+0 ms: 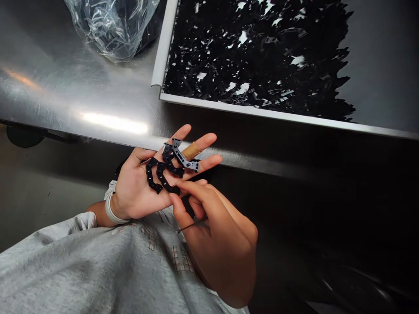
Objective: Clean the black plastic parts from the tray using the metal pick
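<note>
Head view: the person's left hand (pixel 135 189), palm up, grip spread, bears small angled parts (pixel 185 161). The right hand's (pixel 224 231) grip pinches 1 black part (pixel 163 178) by its end on that palm. Beyond, a white-rimmed tray (pixel 248 110) holds many black pieces (pixel 216 56).

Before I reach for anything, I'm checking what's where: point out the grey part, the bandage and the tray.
Grey part (pixel 181 157): head view, middle of its bent body.
Bandage (pixel 191 151): head view, front of its wrap.
Tray (pixel 248 110): head view, near white rim.
</note>
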Demonstrator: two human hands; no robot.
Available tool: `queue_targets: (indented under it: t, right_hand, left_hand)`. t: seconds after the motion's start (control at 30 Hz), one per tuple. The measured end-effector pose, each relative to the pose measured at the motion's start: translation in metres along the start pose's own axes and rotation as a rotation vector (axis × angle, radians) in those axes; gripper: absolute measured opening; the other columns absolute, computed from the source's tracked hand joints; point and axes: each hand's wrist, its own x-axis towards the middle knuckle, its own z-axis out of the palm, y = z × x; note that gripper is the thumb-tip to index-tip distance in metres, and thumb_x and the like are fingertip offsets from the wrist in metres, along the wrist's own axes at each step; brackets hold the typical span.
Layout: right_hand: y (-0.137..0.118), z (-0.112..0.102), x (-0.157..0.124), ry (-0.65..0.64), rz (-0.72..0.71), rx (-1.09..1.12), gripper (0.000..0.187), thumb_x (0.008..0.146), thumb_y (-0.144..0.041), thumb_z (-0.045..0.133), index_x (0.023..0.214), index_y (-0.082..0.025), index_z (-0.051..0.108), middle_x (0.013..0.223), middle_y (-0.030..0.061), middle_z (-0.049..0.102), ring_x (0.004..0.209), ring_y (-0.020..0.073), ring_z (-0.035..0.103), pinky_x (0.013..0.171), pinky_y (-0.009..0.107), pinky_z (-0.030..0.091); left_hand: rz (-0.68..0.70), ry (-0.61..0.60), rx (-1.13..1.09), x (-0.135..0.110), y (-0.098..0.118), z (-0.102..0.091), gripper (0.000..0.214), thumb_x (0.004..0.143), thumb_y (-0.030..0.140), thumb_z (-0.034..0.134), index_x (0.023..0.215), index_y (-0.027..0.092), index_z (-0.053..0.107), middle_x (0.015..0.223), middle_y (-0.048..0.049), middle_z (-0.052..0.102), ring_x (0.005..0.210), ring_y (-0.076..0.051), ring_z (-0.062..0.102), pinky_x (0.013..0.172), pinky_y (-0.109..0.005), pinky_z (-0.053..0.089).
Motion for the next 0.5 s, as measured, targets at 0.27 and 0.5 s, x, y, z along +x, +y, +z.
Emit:
queue_targets:
  t: [0.27, 0.5]
  right_hand:
    - [0.0008, -0.0005, -0.0035, 0.01, 0.006, 0.035, 0.022, 0.093, -0.011, 0.064, 0.111, -0.022, 0.066, 0.086, 0.0006, 0.077, 0.065, 0.0123, 0.07, 0.058, 0.023, 0.056]
    - [0.0016, -0.0016, -0.0063, 0.029, -0.032, -0.018, 0.012, 0.094, -0.014, 0.064, 0.106, -0.017, 0.065, 0.086, 0.0026, 0.078, 0.065, 0.0114, 0.07, 0.059, 0.023, 0.055]
  left_hand:
    - [-0.054, -0.069, 0.079, 0.0001, -0.0006, -0.0018, 0.066, 0.082, 0.034, 0.039, 0.147, 0.026, 0.049, 0.144, -0.0075, 0.064, 0.142, -0.038, 0.05, 0.122, -0.058, 0.025]
    - [-0.06, -0.109, 0.069, 0.0001, -0.0008, -0.0018, 0.061, 0.078, 0.036, 0.038, 0.135, 0.025, 0.056, 0.129, -0.0089, 0.072, 0.14, -0.039, 0.053, 0.12, -0.06, 0.025]
